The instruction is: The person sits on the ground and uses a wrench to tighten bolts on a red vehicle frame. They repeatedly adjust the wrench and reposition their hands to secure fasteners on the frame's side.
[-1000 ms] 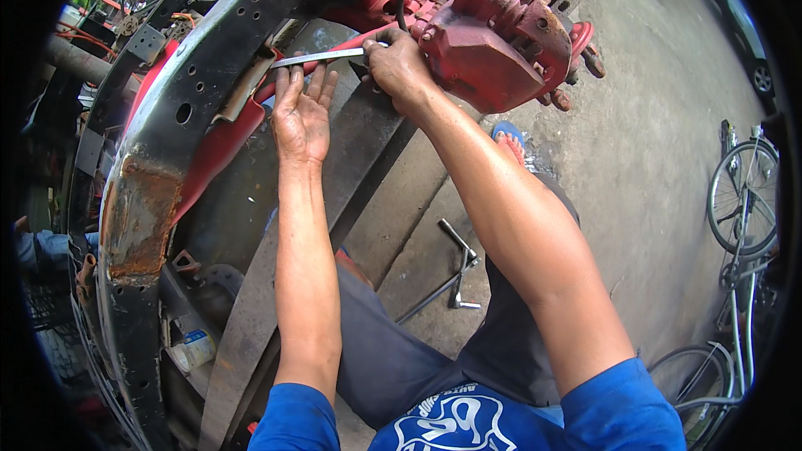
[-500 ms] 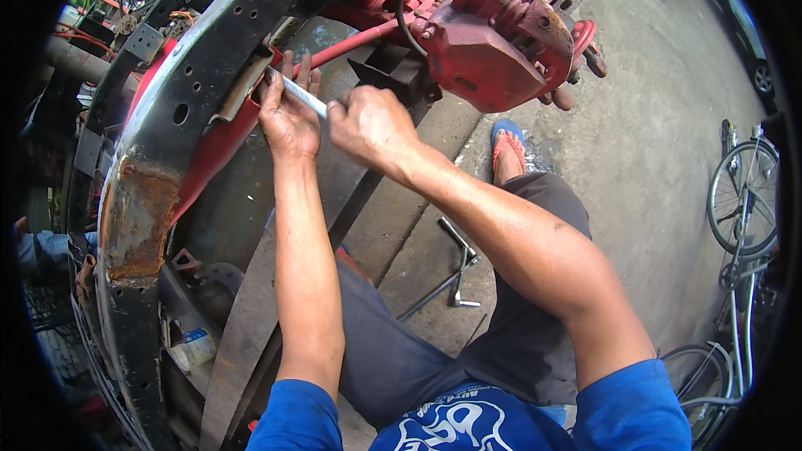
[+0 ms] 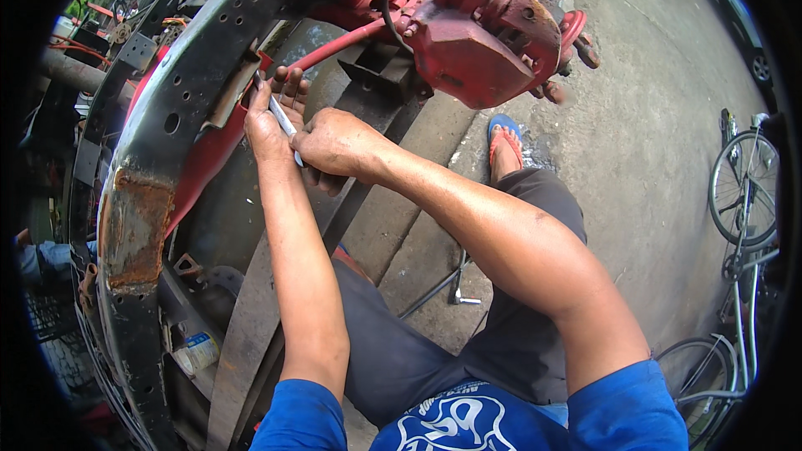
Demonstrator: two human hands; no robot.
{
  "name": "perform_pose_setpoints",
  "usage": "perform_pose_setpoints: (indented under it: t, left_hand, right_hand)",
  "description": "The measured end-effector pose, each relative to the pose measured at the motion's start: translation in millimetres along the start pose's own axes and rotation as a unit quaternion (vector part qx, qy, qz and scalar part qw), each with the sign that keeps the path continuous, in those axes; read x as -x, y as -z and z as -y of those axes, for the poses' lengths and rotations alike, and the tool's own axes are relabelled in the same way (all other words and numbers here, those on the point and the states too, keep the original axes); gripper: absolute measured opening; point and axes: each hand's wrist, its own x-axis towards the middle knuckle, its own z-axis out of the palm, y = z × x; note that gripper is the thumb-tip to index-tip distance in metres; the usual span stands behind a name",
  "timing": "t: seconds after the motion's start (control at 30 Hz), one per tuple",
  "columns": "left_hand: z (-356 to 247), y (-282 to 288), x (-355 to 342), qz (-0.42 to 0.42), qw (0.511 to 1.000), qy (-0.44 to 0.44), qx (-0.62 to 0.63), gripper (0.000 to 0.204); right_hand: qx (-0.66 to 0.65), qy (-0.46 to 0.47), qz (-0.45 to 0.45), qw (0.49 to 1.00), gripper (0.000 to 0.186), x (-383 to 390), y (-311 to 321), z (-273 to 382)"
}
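Note:
My left hand (image 3: 269, 129) is turned palm up beside a bent metal bracket (image 3: 231, 93) on a black perforated frame rail (image 3: 177, 83), its fingers apart and loosely bent around the far end of a silver wrench (image 3: 280, 113), touching it. The fastener at that end is hidden. My right hand (image 3: 332, 146) is closed on the wrench’s near end, just right of my left palm. A red bar (image 3: 338, 45) runs behind my fingers to a red axle housing (image 3: 468, 54) at the upper middle.
Loose socket handles (image 3: 462, 296) lie on concrete (image 3: 618, 184) between my legs. A bicycle (image 3: 742, 192) is at the right, a car (image 3: 735, 8) at the upper right. A flat steel beam (image 3: 242, 351) runs below my left arm; a can (image 3: 197, 352) sits beside it. Rusty plate (image 3: 134, 225) covers the rail.
My right hand has moved down and left with the wrench, which has swung from nearly level to a steep slant. My left hand has shifted slightly left, its fingers now more bent.

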Motion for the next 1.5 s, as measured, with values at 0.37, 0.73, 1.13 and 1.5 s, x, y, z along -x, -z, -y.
perform_pose_setpoints:
  t: [0.37, 0.73, 1.13, 1.5]
  left_hand:
    - [6.8, -15.4, 22.6, -0.001, 0.998, -0.031, -0.057, 0.026]
    - [13.5, -22.5, 26.9, 0.054, 0.998, -0.036, 0.019, 0.027]
    - [7.2, -12.1, 17.1, 0.057, 0.998, -0.030, 0.021, 0.030]
    - [-2.9, 18.9, -3.6, 0.060, 0.997, 0.032, -0.024, 0.029]
  right_hand:
    - [0.035, -0.017, -0.116, 0.993, 0.034, -7.3, 43.0, 5.2]
    - [-0.120, 0.167, -0.364, 0.908, 0.025, -88.1, 62.0, -22.0]
    - [0.098, 0.053, -0.360, 0.926, 0.032, -37.1, 27.7, -19.1]
    - [-0.001, 0.047, -0.036, 0.998, 0.032, -8.8, -6.1, -10.5]
